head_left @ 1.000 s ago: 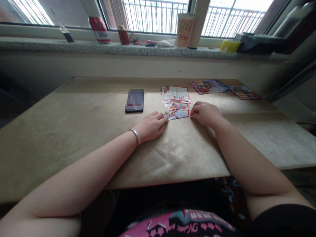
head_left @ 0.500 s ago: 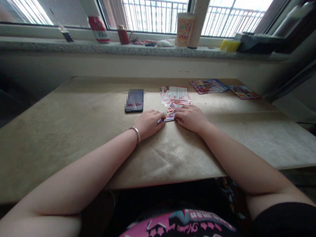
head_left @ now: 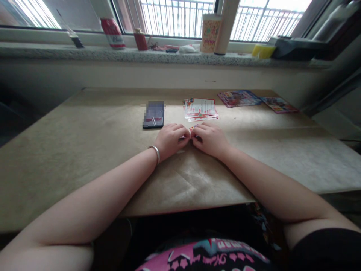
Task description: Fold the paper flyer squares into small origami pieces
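Note:
My left hand and my right hand rest on the table, fingertips almost meeting. Between them is a small piece of colourfully printed paper, mostly covered by the fingers. Both hands are closed in a pinch on it, the left at its left side and the right at its right. How the paper is folded is hidden. Just beyond the hands lies a loose stack of printed paper sheets, white with red edges. A dark phone lies flat beyond my left hand.
Colourful printed booklets lie at the far right of the table, with another small pile beside them. On the stone windowsill stand a red can, a red bottle, a patterned paper cup and a yellow block.
My right hand has moved left, up to my left hand. The printed paper, partly spread between the hands before, is now mostly hidden by the fingers. My left hand has barely moved.

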A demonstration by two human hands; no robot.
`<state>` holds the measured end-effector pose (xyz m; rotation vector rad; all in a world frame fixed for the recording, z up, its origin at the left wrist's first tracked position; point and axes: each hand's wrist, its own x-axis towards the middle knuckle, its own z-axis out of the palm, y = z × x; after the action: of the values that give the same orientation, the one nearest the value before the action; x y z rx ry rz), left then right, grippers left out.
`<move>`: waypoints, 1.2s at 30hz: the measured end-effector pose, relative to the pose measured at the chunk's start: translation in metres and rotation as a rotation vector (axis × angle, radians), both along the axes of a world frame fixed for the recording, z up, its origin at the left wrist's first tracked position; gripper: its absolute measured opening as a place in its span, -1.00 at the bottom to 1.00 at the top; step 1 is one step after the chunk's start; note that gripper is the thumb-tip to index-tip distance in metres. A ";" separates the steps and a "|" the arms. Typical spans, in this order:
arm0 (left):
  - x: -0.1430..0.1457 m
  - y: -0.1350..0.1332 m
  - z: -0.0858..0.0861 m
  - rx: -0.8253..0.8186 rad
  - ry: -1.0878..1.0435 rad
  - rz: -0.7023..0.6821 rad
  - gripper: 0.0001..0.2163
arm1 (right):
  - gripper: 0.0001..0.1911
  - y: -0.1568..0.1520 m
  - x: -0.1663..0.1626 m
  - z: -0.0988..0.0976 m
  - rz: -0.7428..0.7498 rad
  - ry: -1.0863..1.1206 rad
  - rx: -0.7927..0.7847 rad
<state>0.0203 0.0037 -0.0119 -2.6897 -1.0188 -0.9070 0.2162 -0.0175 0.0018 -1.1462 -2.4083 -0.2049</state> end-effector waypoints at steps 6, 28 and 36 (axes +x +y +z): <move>0.000 -0.001 0.001 -0.007 -0.034 -0.014 -0.92 | -0.90 0.003 0.003 -0.001 0.050 0.111 -0.036; -0.009 0.003 0.006 0.007 -0.122 0.014 -0.88 | -0.92 0.014 0.034 0.007 0.033 0.334 -0.085; -0.011 0.002 0.008 -0.002 -0.152 0.024 -0.88 | -0.91 0.018 0.049 0.008 0.003 0.401 -0.103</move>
<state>0.0093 0.0058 -0.0040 -2.6384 -1.0781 -1.1202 0.2655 0.0002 0.0102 -1.1064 -2.0831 0.1409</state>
